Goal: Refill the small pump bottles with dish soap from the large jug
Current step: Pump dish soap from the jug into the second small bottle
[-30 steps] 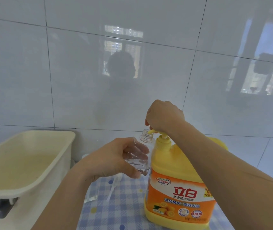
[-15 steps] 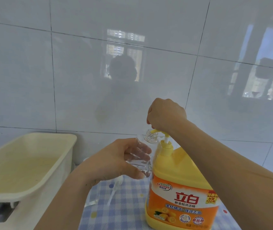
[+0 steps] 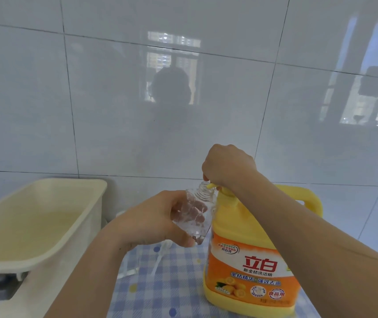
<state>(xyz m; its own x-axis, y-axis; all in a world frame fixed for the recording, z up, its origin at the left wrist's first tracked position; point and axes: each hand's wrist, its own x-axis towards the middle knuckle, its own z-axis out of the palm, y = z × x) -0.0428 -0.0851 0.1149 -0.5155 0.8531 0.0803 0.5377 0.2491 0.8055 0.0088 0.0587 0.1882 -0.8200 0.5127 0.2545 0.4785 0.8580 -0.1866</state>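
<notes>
The left hand (image 3: 151, 221) wraps its fingers round a small clear plastic bottle (image 3: 195, 216), tilted, open neck at the yellow pump (image 3: 213, 186) of the large yellow-and-orange soap jug (image 3: 252, 260) standing on the blue-checked desk (image 3: 172, 285). The right hand (image 3: 228, 165) curls its fingers over the pump's top.

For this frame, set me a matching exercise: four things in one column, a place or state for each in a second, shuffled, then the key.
Column one:
1. left hand
2. right hand
3. large jug
4. cream tub

Column two:
A. stands on the checked cloth
B. sits to the left of the cloth
C. grips the pump head
D. holds the small clear bottle, tilted toward the spout

Pairs: 1-D, 2-C, 3-A, 4-B
</notes>
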